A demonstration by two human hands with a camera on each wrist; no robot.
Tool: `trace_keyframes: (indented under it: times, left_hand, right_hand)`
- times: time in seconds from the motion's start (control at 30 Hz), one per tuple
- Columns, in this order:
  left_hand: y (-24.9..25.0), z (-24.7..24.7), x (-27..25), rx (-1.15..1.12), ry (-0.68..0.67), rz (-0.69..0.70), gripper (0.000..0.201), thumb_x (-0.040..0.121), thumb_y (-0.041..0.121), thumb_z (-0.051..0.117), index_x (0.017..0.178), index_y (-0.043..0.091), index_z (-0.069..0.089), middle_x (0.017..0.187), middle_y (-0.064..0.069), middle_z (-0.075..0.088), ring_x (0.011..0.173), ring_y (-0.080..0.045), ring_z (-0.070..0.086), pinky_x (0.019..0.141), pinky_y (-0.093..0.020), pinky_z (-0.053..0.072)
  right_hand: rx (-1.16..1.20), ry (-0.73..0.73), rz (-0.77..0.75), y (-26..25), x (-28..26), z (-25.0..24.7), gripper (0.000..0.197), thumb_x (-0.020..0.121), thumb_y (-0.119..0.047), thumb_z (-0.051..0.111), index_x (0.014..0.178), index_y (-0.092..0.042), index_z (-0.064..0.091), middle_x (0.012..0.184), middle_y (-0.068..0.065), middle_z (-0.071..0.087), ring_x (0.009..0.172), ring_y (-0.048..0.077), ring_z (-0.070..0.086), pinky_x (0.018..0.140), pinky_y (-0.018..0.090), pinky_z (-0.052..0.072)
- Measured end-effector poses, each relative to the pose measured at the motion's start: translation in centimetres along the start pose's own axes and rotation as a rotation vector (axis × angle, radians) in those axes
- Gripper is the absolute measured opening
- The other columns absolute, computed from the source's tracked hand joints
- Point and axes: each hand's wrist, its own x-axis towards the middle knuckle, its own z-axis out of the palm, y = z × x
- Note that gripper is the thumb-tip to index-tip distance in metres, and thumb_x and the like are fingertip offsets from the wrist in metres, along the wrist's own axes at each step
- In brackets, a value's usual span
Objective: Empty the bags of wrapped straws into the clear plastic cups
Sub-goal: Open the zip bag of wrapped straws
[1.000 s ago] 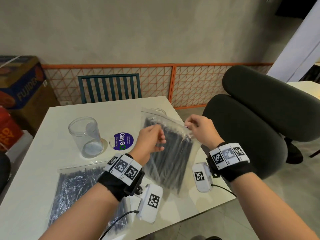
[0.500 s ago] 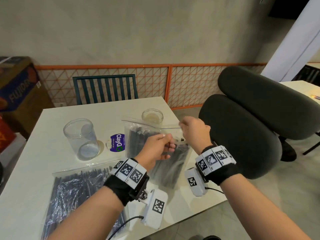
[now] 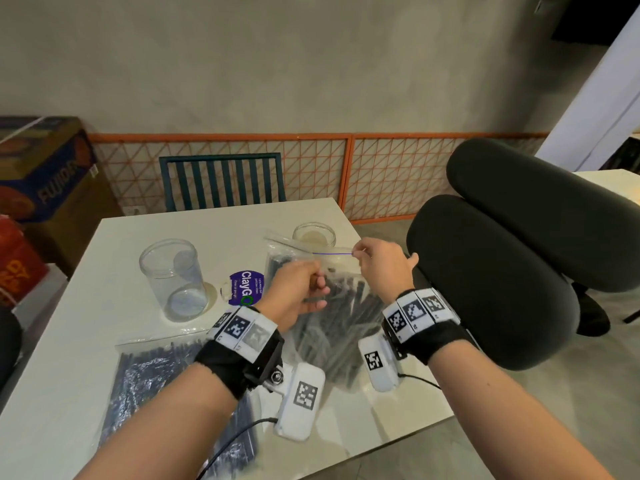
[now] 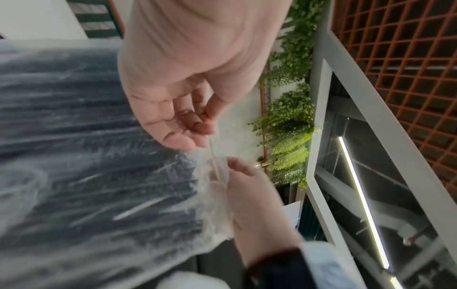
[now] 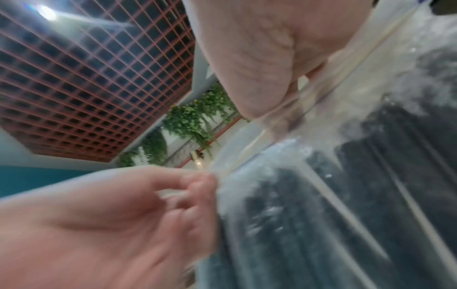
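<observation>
Tabletop point(image 3: 86, 341): white, square.
Sticker point(image 3: 244, 289): purple, round, reads "ClayGo", flat on tabletop.
Chair point(image 3: 221, 180): teal, slatted back, at far edge.
Office chair point(image 3: 502, 271): black, right of tabletop.
Cardboard box point(image 3: 45, 168): far left.

Purple round sticker point(image 3: 243, 290) on the table point(image 3: 86, 327), frame center-left, reads "ClayGO" w/ smaller print too tiny to read. Cardboard box point(image 3: 45, 174) at left edge shows "FUJID…", cut off; red box point(image 3: 17, 271) below it has orange letters, partly legible, maybe "TO".
</observation>
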Motion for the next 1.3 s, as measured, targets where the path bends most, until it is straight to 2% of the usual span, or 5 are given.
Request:
trace_keyframes:
  times: [0.5,0.83,0.97,1.1,1.3]
  left_hand:
    - [1.4,-2.1,0.7,0.230,0.147,0.061,0.023,0.094,0.022,0.048,0.074,0.015,0.057,0.064,-0.002,0.052,0.054,-0.014,0.052,0.054,-0.027,0.049]
    - [-1.2,-5.1,-1.7,0.305,0.058,-0.112,0.019,0.083,0.010,0.049,0.064,0.012,0.053,0.067,-0.003,0.055,0.066,-0.017,0.057,0.059,-0.027,0.049]
    - [-0.8,-6.1,-1.9,0.526,0.053,-0.170,0.011,0.087,0.022,0.053,0.091,0.012,0.054,0.098,-0.002,0.056,0.084,-0.018,0.058,0.063,-0.029,0.048]
    - [0.0,-5.5,0.1,0.711,0.152,0.101,0.055,0.083,0.041,0.062,0.129,0.024,0.035,0.126,-0.003,0.034,0.113,-0.023,0.048,0.085,-0.038,0.050]
    - [0.9,-4.3,2.4,0.778,0.303,0.322,0.069,0.084,0.039,0.063,0.138,0.019,0.025,0.139,-0.012,0.024,0.126,-0.035,0.038,0.103,-0.044,0.038]
  right_hand:
    - [0.017,0.002,-0.207,-3.0,-1.0,2.3,0.016,0.093,-0.031,0.052,0.097,-0.027,0.067,0.105,-0.006,0.068,0.107,0.021,0.055,0.106,0.064,0.010]
    - [0.135,0.053,0.173,-0.4,2.3,1.4,0.017,0.095,-0.016,0.045,0.088,-0.021,0.060,0.081,0.001,0.059,0.091,0.025,0.054,0.101,0.052,0.025]
    - [0.123,0.034,0.106,-0.3,2.2,1.5,0.021,0.094,-0.012,0.044,0.080,-0.024,0.053,0.077,0.002,0.058,0.082,0.023,0.048,0.092,0.047,0.027]
    - [0.077,0.000,0.015,-1.1,1.8,1.9,0.017,0.094,-0.016,0.047,0.089,-0.024,0.061,0.077,0.000,0.060,0.087,0.024,0.053,0.091,0.046,0.028]
    - [0.043,-0.069,-0.100,-1.2,1.5,1.6,0.018,0.095,-0.022,0.047,0.090,-0.027,0.063,0.070,-0.005,0.056,0.085,0.020,0.050,0.083,0.041,0.026]
